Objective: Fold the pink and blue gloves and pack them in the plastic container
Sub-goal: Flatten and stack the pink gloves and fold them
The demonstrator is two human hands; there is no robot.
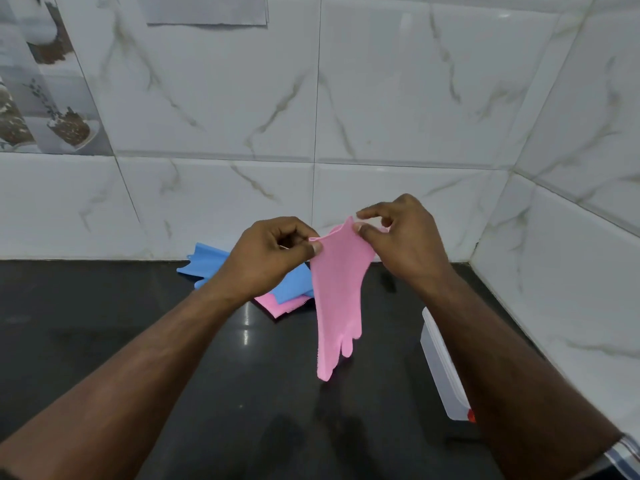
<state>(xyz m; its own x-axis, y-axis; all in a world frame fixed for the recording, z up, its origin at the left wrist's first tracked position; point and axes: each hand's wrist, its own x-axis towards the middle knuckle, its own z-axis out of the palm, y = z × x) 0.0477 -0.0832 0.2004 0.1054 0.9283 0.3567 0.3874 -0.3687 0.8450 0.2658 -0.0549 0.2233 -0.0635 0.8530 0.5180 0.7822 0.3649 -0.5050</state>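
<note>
A pink glove (337, 299) hangs in the air above the black counter, cuff up and fingers pointing down. My left hand (266, 254) pinches the left corner of its cuff. My right hand (401, 233) pinches the right corner. Behind my left hand, blue gloves (294, 282) lie on the counter near the wall, with a second pink glove (277, 304) partly under them. The clear plastic container (441, 365) stands at the right, mostly hidden by my right forearm.
The black counter (138, 323) meets white marble-look wall tiles (381, 98) at the back and on the right, forming a corner. A red spot (471, 415) shows at the container's near end.
</note>
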